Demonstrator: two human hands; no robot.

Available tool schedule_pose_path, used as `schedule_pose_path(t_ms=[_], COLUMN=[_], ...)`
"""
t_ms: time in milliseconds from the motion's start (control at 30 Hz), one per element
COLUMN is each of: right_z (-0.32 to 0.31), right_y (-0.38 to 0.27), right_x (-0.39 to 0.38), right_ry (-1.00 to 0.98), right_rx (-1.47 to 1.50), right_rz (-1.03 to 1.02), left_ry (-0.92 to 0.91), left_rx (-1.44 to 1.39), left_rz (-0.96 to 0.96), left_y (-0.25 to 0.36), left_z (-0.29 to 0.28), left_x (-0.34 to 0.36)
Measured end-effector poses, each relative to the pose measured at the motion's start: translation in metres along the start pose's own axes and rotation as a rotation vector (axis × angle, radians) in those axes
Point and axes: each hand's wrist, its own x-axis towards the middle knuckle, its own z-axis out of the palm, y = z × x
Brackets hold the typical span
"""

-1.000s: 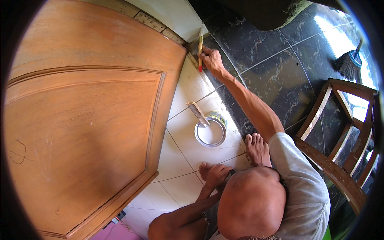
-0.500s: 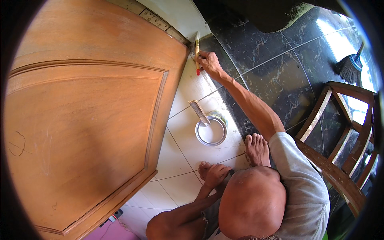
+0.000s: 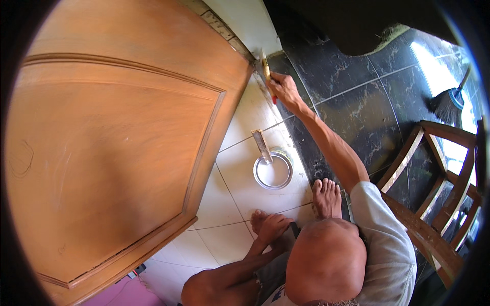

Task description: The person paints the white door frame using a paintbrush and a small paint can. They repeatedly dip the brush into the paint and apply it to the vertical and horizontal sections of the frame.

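My right hand [image 3: 283, 91] is closed on a paintbrush [image 3: 267, 70] with a pale handle and red end, its bristles at the bottom edge of the white wall [image 3: 245, 23], beside the door's corner. Below it on the white tiles stands an open can of white paint [image 3: 273, 175], a paint-smeared wooden stick [image 3: 261, 143] lying over its rim. My left hand [image 3: 273, 227] rests low by my bare foot and leg, fingers curled; what they grip is unclear.
A wooden panel door [image 3: 117, 153] fills the left. Black marbled tiles [image 3: 352, 112] cover the right, with a wooden chair frame [image 3: 408, 158] and a black broom [image 3: 446, 104]. A dark bulky shape [image 3: 367, 25] is at the top. Pink floor [image 3: 115, 296] shows lower left.
The brush has moved down and left along the wall's edge toward the door's corner. The whole view has shifted slightly. My left hand stays by my foot.
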Motion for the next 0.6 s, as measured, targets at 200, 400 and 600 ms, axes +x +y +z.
schedule_pose_path(t_ms=[200,400,600], right_z=[-0.031,-0.068,-0.095], right_y=[-0.012,-0.034,-0.058], right_x=[-0.031,-0.060,-0.095], right_ry=[-0.008,0.073,-0.014], right_rx=[-0.063,0.160,0.403], right_rz=[-0.011,-0.021,-0.001], left_ry=[-0.007,-0.109,0.024], left_rx=[-0.017,-0.016,0.022], left_rz=[0.030,-0.021,0.060], left_y=[-0.011,-0.014,-0.011], left_z=[0.012,0.009,0.009], left_x=[-0.003,-0.004,-0.006])
